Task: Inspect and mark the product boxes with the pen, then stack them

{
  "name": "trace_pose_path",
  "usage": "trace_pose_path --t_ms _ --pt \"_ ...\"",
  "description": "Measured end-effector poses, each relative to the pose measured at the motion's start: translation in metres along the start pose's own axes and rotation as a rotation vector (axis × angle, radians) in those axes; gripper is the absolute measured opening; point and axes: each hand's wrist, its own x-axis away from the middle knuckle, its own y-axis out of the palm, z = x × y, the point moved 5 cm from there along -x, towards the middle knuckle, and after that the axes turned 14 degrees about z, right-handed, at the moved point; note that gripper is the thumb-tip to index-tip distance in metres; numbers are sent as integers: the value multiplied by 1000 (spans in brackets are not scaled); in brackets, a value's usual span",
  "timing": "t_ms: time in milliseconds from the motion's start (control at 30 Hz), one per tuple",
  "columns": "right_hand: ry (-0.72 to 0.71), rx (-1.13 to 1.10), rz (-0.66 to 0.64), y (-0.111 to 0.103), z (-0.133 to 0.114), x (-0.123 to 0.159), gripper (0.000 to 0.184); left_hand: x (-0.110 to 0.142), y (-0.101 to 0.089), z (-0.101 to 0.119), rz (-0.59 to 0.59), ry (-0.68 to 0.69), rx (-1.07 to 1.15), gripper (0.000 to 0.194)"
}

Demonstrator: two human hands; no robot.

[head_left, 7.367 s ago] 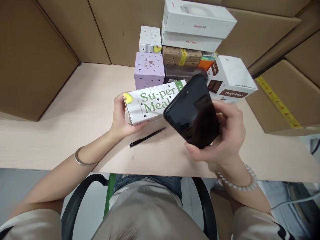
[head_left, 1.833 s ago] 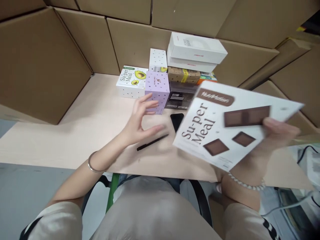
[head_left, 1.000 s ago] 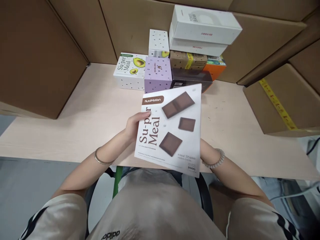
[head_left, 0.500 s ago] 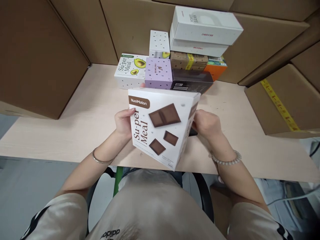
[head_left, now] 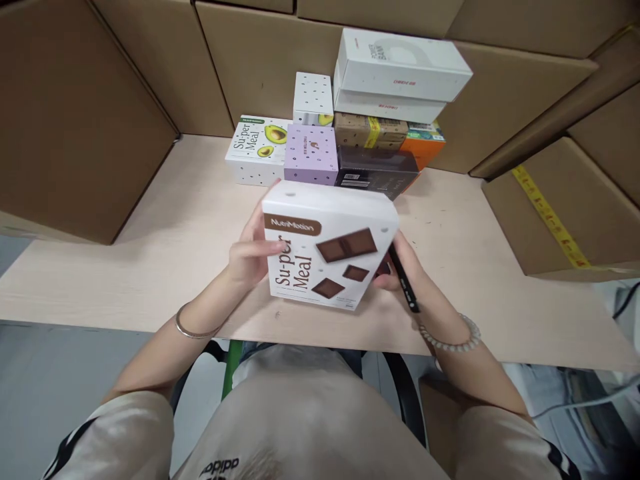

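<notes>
A pale wood-grain table (head_left: 165, 267) runs the full width of the view, its near edge almost straight. Brown cardboard panels (head_left: 265, 73) stand behind it as a far wall, split by dark seams. On the left, a large brown carton (head_left: 65, 147) rises from the table, casting a soft shadow beside it. On the right sits a smaller carton (head_left: 530, 220) crossed by yellow printed tape (head_left: 550, 217). Below the near edge are a chair with black armrests (head_left: 407, 393), a grey floor (head_left: 55, 387) to the left, and a pale cable (head_left: 585, 404) at the near right. The light is cool and fairly even
</notes>
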Motion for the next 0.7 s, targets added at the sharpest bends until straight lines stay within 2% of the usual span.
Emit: trace_pose_path --t_ms 100,233,433,500,600,633,700 --pt "-13 -6 32 -1 3 -2 92 3 2 0 -53 63 -47 102" --pt "-67 15 27 -1 -7 -4 95 8 -3 7 -44 180 -180 113" --pt "9 38 -29 2 -13 2 90 13 -15 15 -13 295 -295 110" --pt "-2 64 -16 -2 -14 1 89 15 -16 16 -30 404 -358 109" --pt "-131 153 91 -14 -18 -7 89 23 -8 24 -69 732 -488 114" --pt "-234 177 139 -18 -22 -10 90 28 -3 26 -77 840 -539 119" --pt "-541 176 217 -21 -37 -10 89 36 8 30 -91 1008 -636 128"
